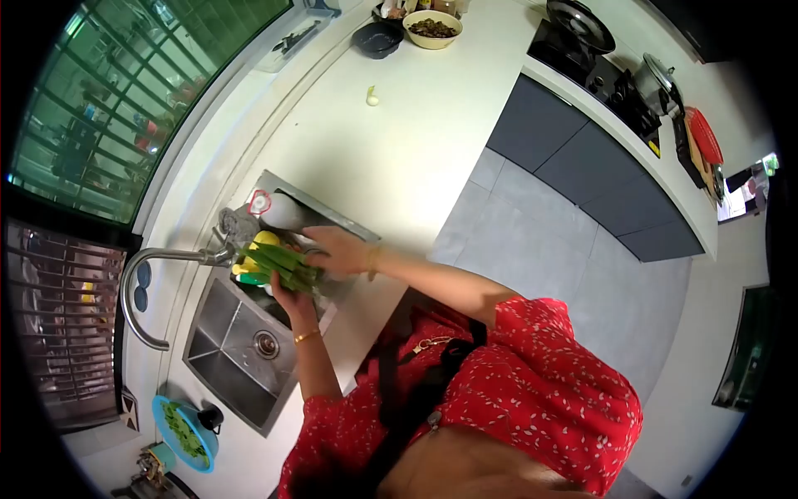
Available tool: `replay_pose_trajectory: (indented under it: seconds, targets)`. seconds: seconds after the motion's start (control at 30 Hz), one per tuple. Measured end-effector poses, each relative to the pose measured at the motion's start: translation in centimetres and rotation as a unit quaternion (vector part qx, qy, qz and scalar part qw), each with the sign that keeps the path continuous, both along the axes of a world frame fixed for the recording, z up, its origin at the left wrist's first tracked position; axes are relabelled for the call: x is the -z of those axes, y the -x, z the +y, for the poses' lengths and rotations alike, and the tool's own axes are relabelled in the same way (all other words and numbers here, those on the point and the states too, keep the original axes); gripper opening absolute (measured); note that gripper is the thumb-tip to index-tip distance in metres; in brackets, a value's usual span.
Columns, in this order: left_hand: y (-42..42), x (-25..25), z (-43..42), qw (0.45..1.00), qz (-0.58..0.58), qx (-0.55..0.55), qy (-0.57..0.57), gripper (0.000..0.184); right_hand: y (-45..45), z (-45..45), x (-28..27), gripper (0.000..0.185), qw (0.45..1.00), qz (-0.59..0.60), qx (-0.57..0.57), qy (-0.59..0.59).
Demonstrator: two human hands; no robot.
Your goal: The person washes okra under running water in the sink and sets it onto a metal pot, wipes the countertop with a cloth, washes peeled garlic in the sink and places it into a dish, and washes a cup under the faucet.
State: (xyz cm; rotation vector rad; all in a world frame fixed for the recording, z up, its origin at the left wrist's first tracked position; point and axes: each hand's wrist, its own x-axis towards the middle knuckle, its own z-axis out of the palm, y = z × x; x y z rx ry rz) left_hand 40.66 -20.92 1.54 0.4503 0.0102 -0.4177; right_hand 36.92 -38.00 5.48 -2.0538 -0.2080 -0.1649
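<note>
A bunch of long green stalks (278,259), perhaps scallions or a leafy vegetable, is in my left hand (293,301), its fingers wrapped round the bunch from below. It is held above the upper basin of the steel sink. At the right end of the bunch, my right hand (339,251) has its fingers stretched out and apart. Whether those fingertips touch the stalks I cannot tell. Behind the greens stand yellow bottles (264,241) and a grey cloth (238,224). A white rounded item with a red-edged label (281,209) lies in the upper basin.
A curved tap (125,291) reaches over the lower sink basin (237,378). A blue basin of leaves (204,457) stands beside it. On the counter (407,116) are a small pale bulb (372,98), a dark bowl (376,40) and a cream bowl (434,41). A stove (607,87) holds pans.
</note>
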Motion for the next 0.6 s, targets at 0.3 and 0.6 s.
replay_pose_trajectory:
  seconds: [0.3, 0.6]
  targets:
    - [-4.1, -0.3, -12.7, 0.999, 0.027, 0.018, -0.035, 0.046, 6.9, -19.3, -0.6, 0.046, 0.981, 0.116, 0.155, 0.003]
    - [-8.7, -0.8, -24.1, 0.998, -0.001, 0.057, -0.008, 0.050, 4.4, -29.4, 0.6, 0.032, 0.978, 0.107, 0.174, -0.027]
